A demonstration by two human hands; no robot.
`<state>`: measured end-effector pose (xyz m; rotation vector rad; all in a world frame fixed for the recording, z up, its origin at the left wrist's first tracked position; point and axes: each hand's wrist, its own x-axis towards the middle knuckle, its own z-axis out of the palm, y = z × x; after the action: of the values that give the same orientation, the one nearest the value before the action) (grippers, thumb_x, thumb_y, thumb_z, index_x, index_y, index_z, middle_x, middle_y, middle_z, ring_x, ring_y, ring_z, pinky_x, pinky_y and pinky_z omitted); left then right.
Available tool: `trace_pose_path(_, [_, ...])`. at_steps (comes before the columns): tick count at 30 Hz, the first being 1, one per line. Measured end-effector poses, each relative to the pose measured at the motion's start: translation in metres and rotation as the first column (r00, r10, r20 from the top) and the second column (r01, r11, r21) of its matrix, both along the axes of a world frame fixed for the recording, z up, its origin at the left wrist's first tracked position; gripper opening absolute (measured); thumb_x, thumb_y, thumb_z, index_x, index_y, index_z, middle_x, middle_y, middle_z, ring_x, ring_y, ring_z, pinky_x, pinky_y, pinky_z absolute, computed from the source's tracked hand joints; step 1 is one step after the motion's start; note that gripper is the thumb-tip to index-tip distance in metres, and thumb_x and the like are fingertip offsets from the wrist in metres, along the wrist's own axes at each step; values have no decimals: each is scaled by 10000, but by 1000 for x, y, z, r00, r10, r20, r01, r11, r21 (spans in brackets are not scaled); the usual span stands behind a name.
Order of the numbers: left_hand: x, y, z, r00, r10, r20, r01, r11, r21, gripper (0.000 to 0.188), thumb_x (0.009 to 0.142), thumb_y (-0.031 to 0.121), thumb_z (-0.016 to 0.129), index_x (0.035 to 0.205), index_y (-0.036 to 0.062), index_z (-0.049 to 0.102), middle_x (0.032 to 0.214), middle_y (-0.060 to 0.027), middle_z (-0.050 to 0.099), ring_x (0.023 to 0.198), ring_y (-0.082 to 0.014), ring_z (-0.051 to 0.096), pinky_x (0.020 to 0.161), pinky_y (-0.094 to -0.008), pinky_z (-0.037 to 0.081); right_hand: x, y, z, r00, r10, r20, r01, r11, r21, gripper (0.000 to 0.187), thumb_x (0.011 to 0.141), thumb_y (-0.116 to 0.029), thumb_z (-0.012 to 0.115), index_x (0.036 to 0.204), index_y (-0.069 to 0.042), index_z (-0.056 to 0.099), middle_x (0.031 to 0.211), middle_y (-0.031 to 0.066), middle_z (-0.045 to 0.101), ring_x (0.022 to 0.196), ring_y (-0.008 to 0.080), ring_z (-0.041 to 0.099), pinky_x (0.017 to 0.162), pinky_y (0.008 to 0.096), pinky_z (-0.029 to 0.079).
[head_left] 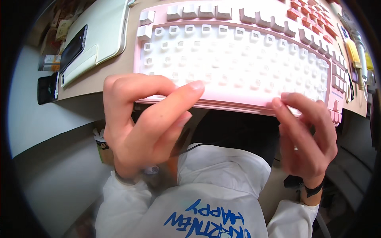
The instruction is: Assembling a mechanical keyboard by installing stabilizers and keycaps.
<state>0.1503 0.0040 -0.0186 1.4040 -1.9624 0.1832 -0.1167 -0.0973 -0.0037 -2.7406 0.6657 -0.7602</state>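
Observation:
A pink keyboard (pixel 234 98) lies across the desk in front of me. Its main block shows rows of bare white switches, while whitish keycaps (pixel 198 11) sit along its back row and right side. Over the front left part hovers my left hand (pixel 139 115), slightly blurred, its fingers bent but apart and nothing visible between them. My right hand (pixel 307 131) is at the keyboard's front edge on the right, thumb and index fingertips pinched together. Whatever they may hold is too small or hidden to tell. A dark band circles my right wrist.
Coral-red keycaps (pixel 313 20) lie in rows beyond the keyboard at the far right. To the left, a dark phone (pixel 74 48) rests on a pale flat case (pixel 104 29). A yellow-handled brush (pixel 352 53) and other tools lie along the right desk edge.

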Motion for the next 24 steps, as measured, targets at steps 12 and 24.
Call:
trace_pose_path(12, [14,18,-32,926,263,-270,-273,962,1,374,714,-79,658,1040,53,784,982,-95,647,833,-215,542,683,-294,452,21,14,-1,997,8,-83,-17,994,-112,364,742,-64,687,1086,7,785,1112,128,743,978,312,620,876,392,505])
trace_pose_path(24, [33,29,-31,920,204,-334,-220,976,-9,149,669,-65,573,701,77,603,971,-132,679,844,-276,550,716,-355,455,50,15,0,999,47,2,-46,994,-97,302,646,19,722,940,57,778,1040,127,740,885,253,636,722,369,527])
